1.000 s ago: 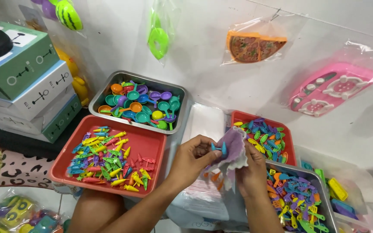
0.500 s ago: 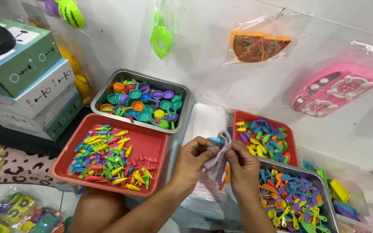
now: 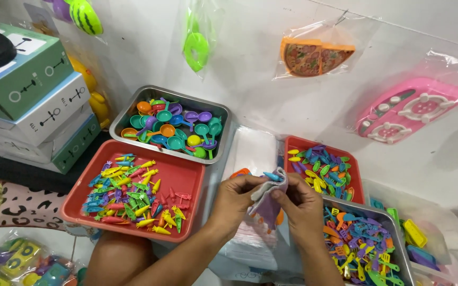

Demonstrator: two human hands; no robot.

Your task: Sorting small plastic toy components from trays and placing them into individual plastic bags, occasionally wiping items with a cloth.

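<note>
holding, lower centre of the frame: left hand point(image 3: 235, 198) and right hand point(image 3: 299, 204), fingers of both pinched closed on the top edge of a small clear plastic bag point(image 3: 267, 200) that hangs between them; small coloured toy pieces show inside it, and a blue piece point(image 3: 271, 176) sticks out at its mouth.

left of the hands: red tray point(image 3: 184, 177) with small toy carrots and vegetables in mixed colours, heaped toward its left half.

above that, centre left: metal tray point(image 3: 172, 95) filled with toy spoons and ladles in green, orange, purple and blue.

right of the hands: second red tray point(image 3: 299, 143) with small leaf-shaped pieces; below it, lower right, another metal tray point(image 3: 401, 254) of mixed toy utensils.

behind the hands: stack of clear bags point(image 3: 255, 151) lying flat.

upper left: stacked green and white boxes point(image 3: 33, 100).

on the wall, upper frame: bagged toys, among them a green piece point(image 3: 196, 50), a pizza slice point(image 3: 314, 57) and a pink stove top point(image 3: 412, 108).
</note>
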